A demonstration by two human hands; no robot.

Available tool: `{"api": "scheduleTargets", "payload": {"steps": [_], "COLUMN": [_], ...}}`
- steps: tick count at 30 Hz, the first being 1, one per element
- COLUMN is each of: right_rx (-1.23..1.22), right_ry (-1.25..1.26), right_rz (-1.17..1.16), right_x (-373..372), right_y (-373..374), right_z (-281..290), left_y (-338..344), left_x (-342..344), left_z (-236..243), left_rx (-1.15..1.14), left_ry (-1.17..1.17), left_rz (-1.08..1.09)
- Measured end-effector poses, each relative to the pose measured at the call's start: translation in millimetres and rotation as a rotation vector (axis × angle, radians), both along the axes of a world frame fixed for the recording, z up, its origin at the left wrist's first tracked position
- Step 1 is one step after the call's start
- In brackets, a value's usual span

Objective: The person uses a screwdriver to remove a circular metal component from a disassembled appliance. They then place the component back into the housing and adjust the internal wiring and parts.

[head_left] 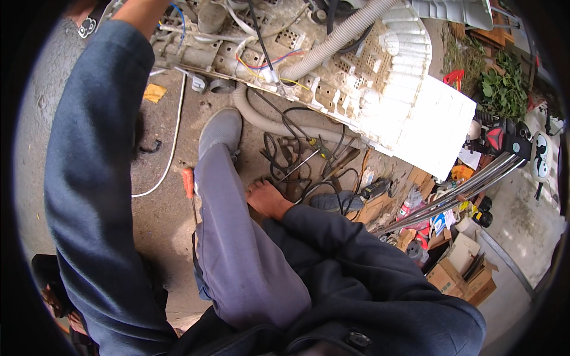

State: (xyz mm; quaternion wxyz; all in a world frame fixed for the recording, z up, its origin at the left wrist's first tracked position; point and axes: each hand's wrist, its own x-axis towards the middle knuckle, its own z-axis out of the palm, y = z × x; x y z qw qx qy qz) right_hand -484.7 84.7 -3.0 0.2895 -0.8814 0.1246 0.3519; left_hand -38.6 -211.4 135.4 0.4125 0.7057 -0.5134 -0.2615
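Note:
My left arm reaches up along the left side to the top edge, where the hand is cut off from view. My right hand is low beside my shin, back up, with its fingers slightly bent and apart; nothing shows in them. Close by it on the ground lie a screwdriver with a long shaft, pliers and tangled black cable. Ahead is a dirty white plastic appliance housing on its side, with a ribbed grey hose and loose coloured wires.
An orange-handled screwdriver lies left of my leg, near a white cord. Metal rods, cardboard boxes and mixed clutter fill the right side. A power tool lies by my right shoe. Someone's slipper shows at upper left.

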Motion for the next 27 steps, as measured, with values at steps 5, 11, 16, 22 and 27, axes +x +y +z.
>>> {"api": "scheduleTargets", "payload": {"steps": [5,11,16,22,27], "right_rx": [0.022,-0.298,-0.466,-0.428,-0.34], "right_ry": [-0.057,-0.412,-0.011,0.066,0.092], "right_rz": [-0.201,-0.675,-0.663,-0.601,-0.46], "right_x": [7,11,-46,-74,-70], "right_y": [-24,-112,-160,-170,-186], "right_z": [20,80,83,54,67], "left_y": [1,3,7,5,3], "left_x": [-4,-1,5,-4,-3], "left_z": [4,4,2,13,-11], "left_rx": [0.048,0.053,0.036,0.071,0.012], "left_ry": [-0.079,-0.123,-0.229,-0.216,-0.381], "left_rz": [0.046,0.034,0.042,0.057,0.138]}}
